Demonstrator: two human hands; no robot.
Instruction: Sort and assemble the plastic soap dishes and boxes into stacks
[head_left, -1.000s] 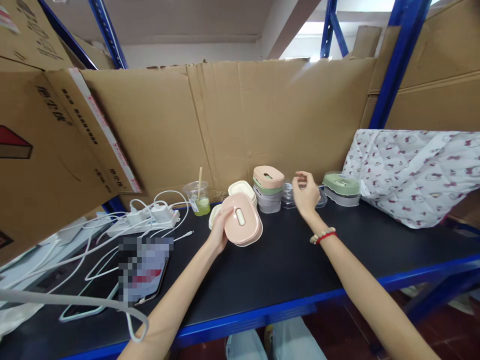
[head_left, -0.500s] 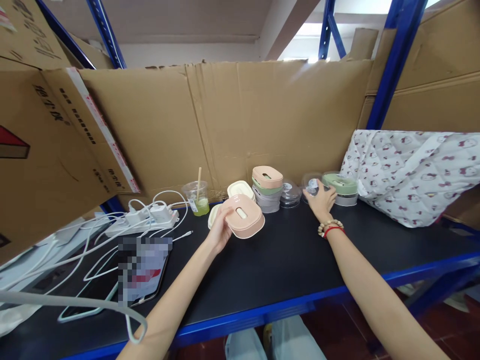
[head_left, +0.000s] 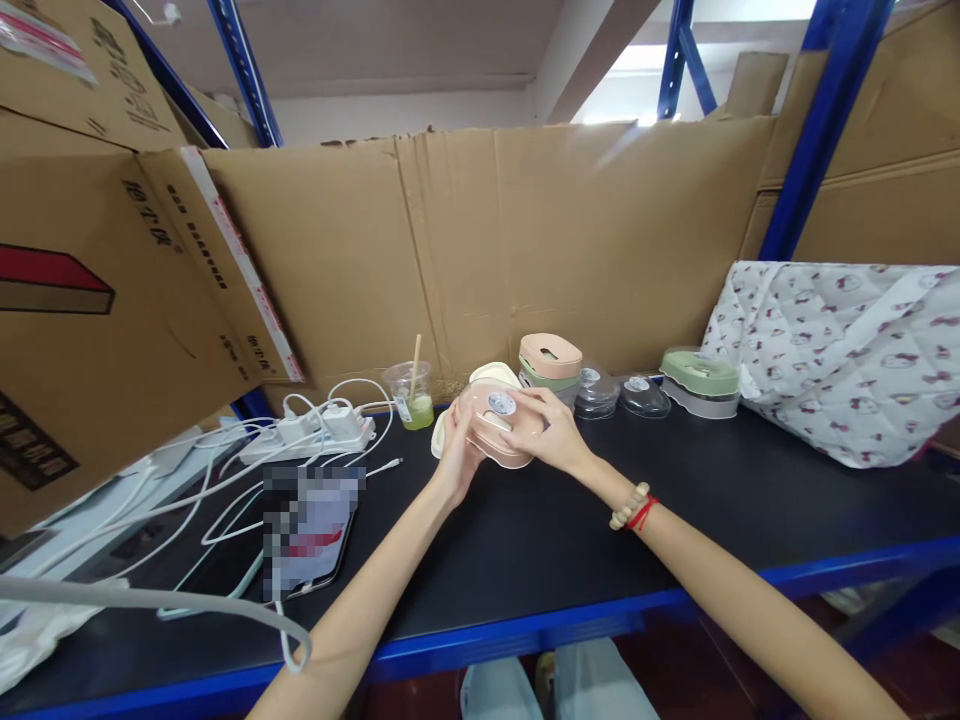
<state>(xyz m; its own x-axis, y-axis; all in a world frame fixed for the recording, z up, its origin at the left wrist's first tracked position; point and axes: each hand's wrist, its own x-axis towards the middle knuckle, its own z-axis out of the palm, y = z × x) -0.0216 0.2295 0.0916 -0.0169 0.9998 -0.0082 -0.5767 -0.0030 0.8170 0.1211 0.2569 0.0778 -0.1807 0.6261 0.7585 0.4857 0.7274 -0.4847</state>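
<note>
My left hand (head_left: 459, 452) grips a pink plastic box (head_left: 517, 458) by its left side, tilted above the table. Over the box's top lies a clear plastic lid (head_left: 501, 403) with a round printed sticker, and my right hand (head_left: 556, 432) has its fingers on the lid's right side. Whether the lid is pressed fully down cannot be made out. Cream box parts (head_left: 495, 374) are partly hidden behind the held box. Just behind my right hand stands a stack of pink, green and grey box parts (head_left: 551, 357).
Clear lids (head_left: 598, 397) are stacked to the right, beside another clear lid (head_left: 645, 397). Farther right are a green-topped box (head_left: 701, 373) and a quilted bag (head_left: 832, 350). At left stand a drink cup (head_left: 412, 395), a power strip (head_left: 300, 440) with cables, and a phone (head_left: 322, 540).
My right hand has moved left from the clear lids by the green box, bringing a clear lid onto the pink box. My left hand still holds the box.
</note>
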